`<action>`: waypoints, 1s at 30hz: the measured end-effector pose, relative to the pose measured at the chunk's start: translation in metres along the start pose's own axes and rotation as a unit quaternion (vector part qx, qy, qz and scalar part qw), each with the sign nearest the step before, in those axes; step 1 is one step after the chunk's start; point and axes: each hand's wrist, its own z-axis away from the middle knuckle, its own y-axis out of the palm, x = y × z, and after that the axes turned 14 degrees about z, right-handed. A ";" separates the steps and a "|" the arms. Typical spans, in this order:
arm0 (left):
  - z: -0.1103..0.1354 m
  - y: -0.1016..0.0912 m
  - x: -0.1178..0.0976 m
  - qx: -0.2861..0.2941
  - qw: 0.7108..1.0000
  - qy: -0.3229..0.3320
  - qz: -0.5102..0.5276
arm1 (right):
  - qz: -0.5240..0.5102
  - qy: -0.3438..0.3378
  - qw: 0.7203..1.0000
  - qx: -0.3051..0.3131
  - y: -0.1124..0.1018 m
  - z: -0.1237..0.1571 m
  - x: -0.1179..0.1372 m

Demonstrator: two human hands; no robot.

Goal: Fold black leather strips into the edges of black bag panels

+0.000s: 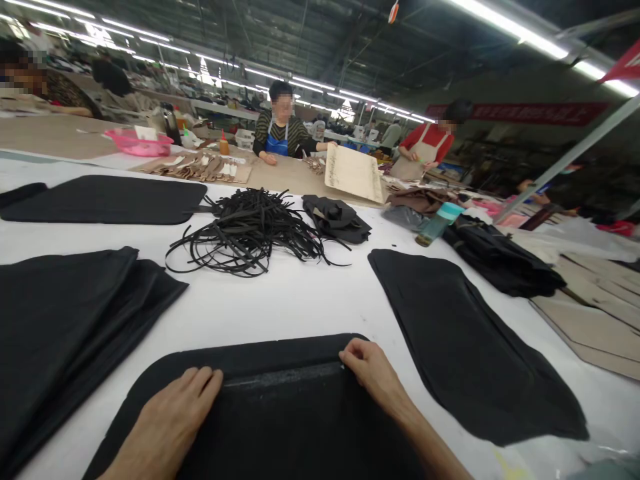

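Observation:
A large black panel [290, 427] with rounded corners lies in front of me. A shiny streak [280, 379], like glue, runs across it below its far edge. My left hand [175, 410] is closed at the left end of this streak, fingers together and bent down onto the black material; its thumb is hidden. At the right end, my right hand [370, 370] pinches the black material between thumb and fingers, close to the panel's far right corner. Whether the hands grip the panel itself or a separate layer on it, I cannot tell.
Black panels are stacked at right [465, 340]; black sheets [65, 320] lie at left. Beyond are a heap of black strips [255, 230], folded black pieces [337, 219] and a bottle [440, 223]. Across the white table [280, 300], a co-worker [283, 130] holds a beige board [354, 172].

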 end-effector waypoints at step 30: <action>-0.021 0.031 -0.048 -0.108 0.981 0.111 -0.113 | 0.152 0.002 0.987 -0.055 0.000 0.013 0.018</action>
